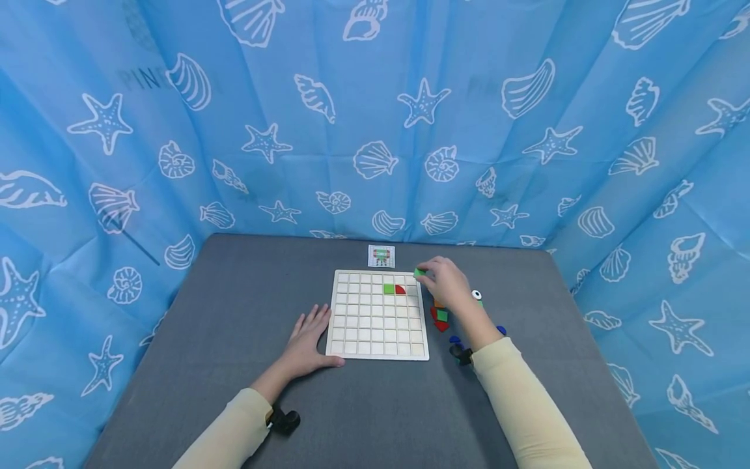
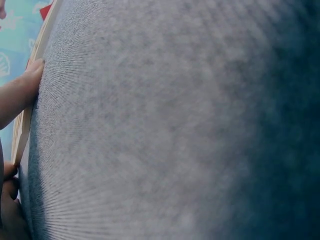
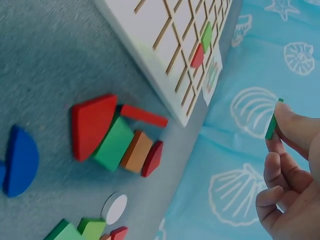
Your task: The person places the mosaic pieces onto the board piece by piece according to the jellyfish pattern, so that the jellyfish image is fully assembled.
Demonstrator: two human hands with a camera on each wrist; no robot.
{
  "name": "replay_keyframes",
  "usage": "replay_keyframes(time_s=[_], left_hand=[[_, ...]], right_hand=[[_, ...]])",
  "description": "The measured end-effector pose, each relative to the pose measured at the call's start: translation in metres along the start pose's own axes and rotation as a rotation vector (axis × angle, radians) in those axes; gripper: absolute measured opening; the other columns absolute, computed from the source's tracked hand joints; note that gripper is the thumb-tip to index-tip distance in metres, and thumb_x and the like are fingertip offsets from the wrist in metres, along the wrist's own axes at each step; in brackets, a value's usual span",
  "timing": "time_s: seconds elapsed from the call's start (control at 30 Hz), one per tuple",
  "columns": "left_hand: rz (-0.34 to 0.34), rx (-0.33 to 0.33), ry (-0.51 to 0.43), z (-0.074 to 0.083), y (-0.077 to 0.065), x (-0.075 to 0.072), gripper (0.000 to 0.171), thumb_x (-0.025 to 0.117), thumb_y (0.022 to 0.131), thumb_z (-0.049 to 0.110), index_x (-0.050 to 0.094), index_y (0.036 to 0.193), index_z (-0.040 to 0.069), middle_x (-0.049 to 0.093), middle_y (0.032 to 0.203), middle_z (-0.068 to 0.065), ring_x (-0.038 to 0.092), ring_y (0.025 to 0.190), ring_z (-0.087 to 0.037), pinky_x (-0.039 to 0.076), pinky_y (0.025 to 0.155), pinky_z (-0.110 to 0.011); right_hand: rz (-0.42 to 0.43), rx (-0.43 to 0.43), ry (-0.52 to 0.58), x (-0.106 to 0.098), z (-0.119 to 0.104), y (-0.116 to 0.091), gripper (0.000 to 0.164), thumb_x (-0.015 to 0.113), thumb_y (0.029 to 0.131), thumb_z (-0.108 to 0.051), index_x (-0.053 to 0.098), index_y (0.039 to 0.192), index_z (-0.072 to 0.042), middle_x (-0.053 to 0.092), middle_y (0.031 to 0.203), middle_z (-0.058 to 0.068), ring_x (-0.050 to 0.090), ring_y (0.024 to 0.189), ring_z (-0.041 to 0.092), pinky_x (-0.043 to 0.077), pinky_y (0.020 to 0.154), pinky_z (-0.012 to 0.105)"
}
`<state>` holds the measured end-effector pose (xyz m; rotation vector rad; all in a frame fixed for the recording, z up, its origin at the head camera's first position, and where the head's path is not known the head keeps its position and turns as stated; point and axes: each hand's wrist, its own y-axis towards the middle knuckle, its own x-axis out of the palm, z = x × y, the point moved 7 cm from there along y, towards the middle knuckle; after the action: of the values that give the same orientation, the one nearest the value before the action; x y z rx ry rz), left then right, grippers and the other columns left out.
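Note:
A white grid board lies flat on the grey table, with a green square tile and a red quarter-round tile side by side in its upper cells. My left hand rests at the board's lower left corner, fingers spread along the left edge and thumb by the front edge. Between thumb and fingertip, my right hand pinches a green tile over the board's far right corner. In the right wrist view that tile is seen edge-on, raised above the table.
Loose tiles lie right of the board: a red one, a green one, an orange one and blue half-rounds. A small picture card lies behind the board. A blue shell-print curtain hangs around the table.

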<state>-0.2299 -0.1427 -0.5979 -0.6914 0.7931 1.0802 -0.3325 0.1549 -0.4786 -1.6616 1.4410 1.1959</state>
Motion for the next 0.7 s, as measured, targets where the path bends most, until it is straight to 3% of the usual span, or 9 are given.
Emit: replay_keyframes(time_s=[0.47,0.7], left_hand=[[-0.004,0.002,-0.021,0.003,-0.001,0.0,0.126,0.077,0.071,0.072,0.016,0.163,0.01,0.012,0.17,-0.008,0.002,0.158,-0.03,0.0,0.124,-0.057],[0.005,0.014,-0.027,0.002,-0.002,-0.003,0.126,0.079,0.071,0.069,0.016,0.163,0.011,0.012,0.17,-0.009,0.002,0.158,-0.03,0.001,0.124,-0.058]], right_hand=[[-0.001,-0.119,-0.008,0.008,-0.029,0.009,0.031,0.073,0.094,-0.028,0.075,0.121,-0.012,0.069,0.12,0.009,0.061,0.115,0.029,0.055,0.09,0.048],[-0.052,-0.127,0.021,0.025,-0.042,0.019,0.032,0.072,0.095,-0.026,0.073,0.124,-0.012,0.067,0.122,0.008,0.06,0.116,0.027,0.054,0.092,0.046]])
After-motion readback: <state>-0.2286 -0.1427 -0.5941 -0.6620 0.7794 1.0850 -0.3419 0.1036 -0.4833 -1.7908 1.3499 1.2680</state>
